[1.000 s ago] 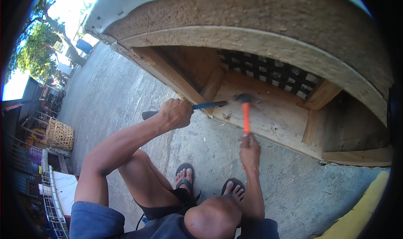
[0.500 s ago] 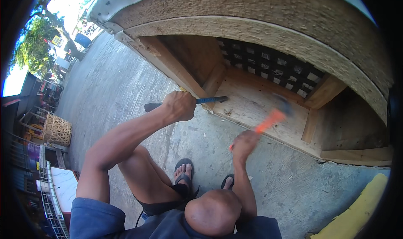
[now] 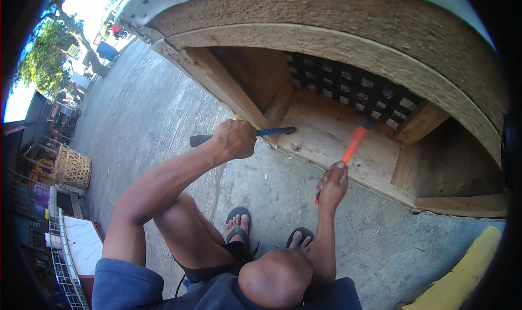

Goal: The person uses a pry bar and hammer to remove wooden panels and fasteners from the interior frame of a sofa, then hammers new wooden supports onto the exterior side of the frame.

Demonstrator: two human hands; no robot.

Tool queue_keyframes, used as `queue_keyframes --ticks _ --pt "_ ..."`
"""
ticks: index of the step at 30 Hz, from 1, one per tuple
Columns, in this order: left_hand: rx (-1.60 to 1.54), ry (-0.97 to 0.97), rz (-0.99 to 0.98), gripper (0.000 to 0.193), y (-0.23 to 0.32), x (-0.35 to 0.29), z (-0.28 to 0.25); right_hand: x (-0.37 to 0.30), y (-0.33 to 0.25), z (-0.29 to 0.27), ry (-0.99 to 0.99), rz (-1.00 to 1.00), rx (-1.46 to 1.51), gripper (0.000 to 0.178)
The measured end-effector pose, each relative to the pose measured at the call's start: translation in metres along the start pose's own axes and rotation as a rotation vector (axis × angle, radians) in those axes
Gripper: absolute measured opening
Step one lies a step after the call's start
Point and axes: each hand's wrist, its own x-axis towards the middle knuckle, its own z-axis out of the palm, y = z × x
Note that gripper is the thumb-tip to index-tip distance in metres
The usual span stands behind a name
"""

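My left hand (image 3: 235, 138) is closed around a dark and blue bar tool (image 3: 269, 131), whose exact kind I cannot make out. Its ribbed blue part points right, and the dark tip lies over the lower board of the wooden frame (image 3: 321, 130). A wide dark end sticks out on the other side of the fist, and something small and yellow shows by the knuckles. To the right, my right hand (image 3: 333, 185) grips a hammer (image 3: 354, 146) by its orange handle. The dark hammer head, a little blurred, is raised in front of the frame's opening, apart from the bar tool.
Black woven straps (image 3: 348, 84) line the back of the opening. A thick padded wooden rail (image 3: 348, 32) arches above it. My sandalled feet (image 3: 237, 225) stand on the concrete floor (image 3: 147, 119). A woven basket (image 3: 73, 167) is at left, a yellow piece (image 3: 462, 272) at lower right.
My right hand has moved right and slightly up with the hammer, whose handle now stands more upright. My left hand and the bar tool have hardly moved.
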Motion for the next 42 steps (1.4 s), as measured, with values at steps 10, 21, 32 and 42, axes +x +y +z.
queue_keyframes --ticks 10,21,32,42 --pt "0.006 -0.005 0.018 0.023 0.005 0.001 -0.002 -0.018 0.01 0.036 0.069 0.211 -0.265 0.048" --pt "0.051 0.222 0.076 0.024 -0.006 -0.019 -0.018 -0.02 -0.038 0.021 0.213 -0.769 -1.059 0.048" --pt "0.302 1.768 0.722 0.021 0.036 -0.112 -0.25 -0.045 -0.093 0.279 -1.221 -1.068 -0.587 0.052" --pt "0.124 2.034 0.763 0.028 0.094 -0.032 -0.248 -0.051 -0.099 0.198 -1.275 -0.811 -0.86 0.034"
